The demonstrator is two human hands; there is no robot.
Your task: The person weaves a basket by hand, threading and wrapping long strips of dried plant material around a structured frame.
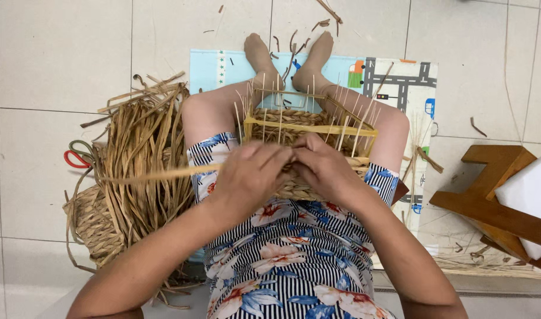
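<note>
A half-woven straw basket [285,121] rests between my knees, with several thin upright stakes rising from its rim and a yellow frame around it. My left hand [252,174] grips a long dried straw strand [158,173] that runs out to the left. My right hand [323,168] presses on the basket's near woven edge, fingers curled around the weave. Both hands meet at the basket's front rim.
A heap of dried straw strips [143,153] lies on the tiled floor at my left, over a woven piece [93,227]. Red and green scissors [77,155] lie beside it. A wooden stool [494,195] stands at the right. A printed play mat [400,80] lies under my legs.
</note>
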